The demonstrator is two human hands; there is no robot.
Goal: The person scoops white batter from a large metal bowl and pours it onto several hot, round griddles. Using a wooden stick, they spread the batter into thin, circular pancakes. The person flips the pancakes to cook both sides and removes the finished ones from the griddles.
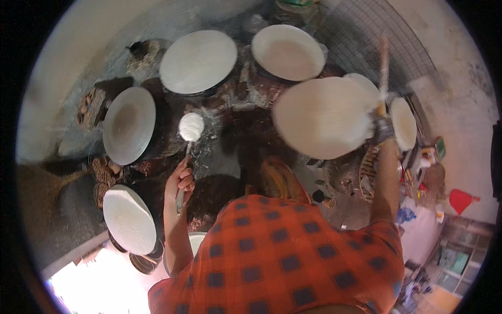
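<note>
My left hand grips the handle of a metal ladle. Thick white batter fills its bowl. My right hand, blurred and dark as if gloved, is at the edge of a large, thin, pale pancake, which it holds out flat to the left. A wooden-handled tool sticks up from the same hand; its working end is unclear. Ahead of the ladle, a round griddle is covered in white. Another griddle has a brownish middle.
More round griddles ring me: one at left, one at lower left bearing a white sheet with a raised edge, one at far right. Honeycomb coal briquettes lie at left. A wire rack leans by the wall.
</note>
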